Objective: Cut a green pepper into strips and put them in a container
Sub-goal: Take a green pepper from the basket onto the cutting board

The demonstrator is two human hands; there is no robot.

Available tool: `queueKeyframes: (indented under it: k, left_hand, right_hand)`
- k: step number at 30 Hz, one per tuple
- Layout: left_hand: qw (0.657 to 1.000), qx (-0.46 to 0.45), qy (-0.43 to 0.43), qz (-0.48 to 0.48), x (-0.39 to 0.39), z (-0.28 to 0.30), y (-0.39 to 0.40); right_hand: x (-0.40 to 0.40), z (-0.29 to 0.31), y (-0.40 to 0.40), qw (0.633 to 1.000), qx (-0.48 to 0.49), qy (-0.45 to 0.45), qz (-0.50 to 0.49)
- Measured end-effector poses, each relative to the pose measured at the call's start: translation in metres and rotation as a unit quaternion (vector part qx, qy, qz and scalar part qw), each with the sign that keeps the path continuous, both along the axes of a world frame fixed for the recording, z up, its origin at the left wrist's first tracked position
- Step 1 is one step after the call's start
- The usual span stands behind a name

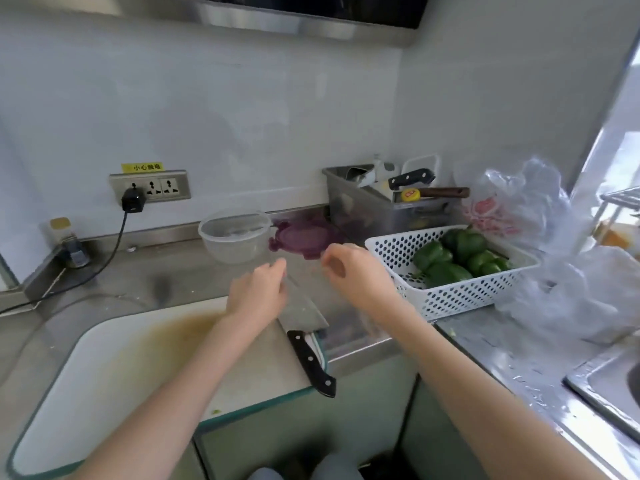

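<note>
Both hands hang over the steel bench [145,282] with nothing in them. The left hand [258,292] hovers palm down, fingers loosely curled, above the blade of the black-handled cleaver [304,327]. The right hand [349,275] is half curled and empty, its grip closed on nothing.

The whole dark green peppers [457,259] lie to the right, heaped in the white perforated plastic basket [446,299] by the bench's right-hand run. The right hand is clearly the nearer one, just beside the basket's left rim. I make out about five peppers, though they overlap and the count is unsure. None shows a clear long axis; they are blocky and tumbled together.

The cleaver lies along the right edge of the white, green-rimmed cutting board [138,368], handle toward the person, blade pointing away toward the back wall. There is one board and one cleaver on it, and nothing is cut yet.

Toward the back edge stands one clear round plastic container [233,237], empty, with one purple clip lid [304,239] lying flat just to its right.

I would judge the next reach to be rightward, into the basket.
</note>
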State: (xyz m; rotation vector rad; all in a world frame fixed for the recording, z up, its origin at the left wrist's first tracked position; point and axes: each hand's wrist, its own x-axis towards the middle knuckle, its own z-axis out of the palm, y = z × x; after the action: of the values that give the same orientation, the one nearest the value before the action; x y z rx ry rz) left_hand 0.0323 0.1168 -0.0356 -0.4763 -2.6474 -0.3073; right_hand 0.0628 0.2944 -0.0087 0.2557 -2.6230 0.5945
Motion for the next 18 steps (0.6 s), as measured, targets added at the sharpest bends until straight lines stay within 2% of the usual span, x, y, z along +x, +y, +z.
queueKeyframes:
  k: [2,4,6,8,12,14,18]
  left_hand:
    - [0.996,0.057,0.007,-0.073,-0.005,0.014,0.029]
    - [0.984,0.091,-0.01,-0.151,-0.007,0.023,0.065]
    - [0.972,0.108,-0.03,-0.208,-0.007,0.027,0.102]
    - [0.964,0.1,-0.059,-0.237,-0.007,0.032,0.135]
    - [0.951,0.06,-0.137,-0.27,-0.017,0.03,0.178]
    - [0.952,0.047,-0.149,-0.265,-0.022,0.021,0.188]
    - [0.954,0.096,-0.148,-0.244,-0.027,0.009,0.192]
  right_hand:
    - [0.001,0.021,0.033,0.996,-0.061,0.043,-0.041]
    - [0.001,0.037,0.072,0.989,-0.084,0.044,-0.113]
    - [0.001,0.046,0.111,0.979,-0.078,-0.01,-0.189]
    - [-0.002,0.045,0.143,0.963,-0.041,-0.112,-0.241]
    - [-0.006,0.023,0.169,0.912,0.063,-0.292,-0.282]
    - [-0.009,0.013,0.17,0.896,0.087,-0.319,-0.298]
    - [-0.022,0.005,0.166,0.879,0.098,-0.351,-0.308]
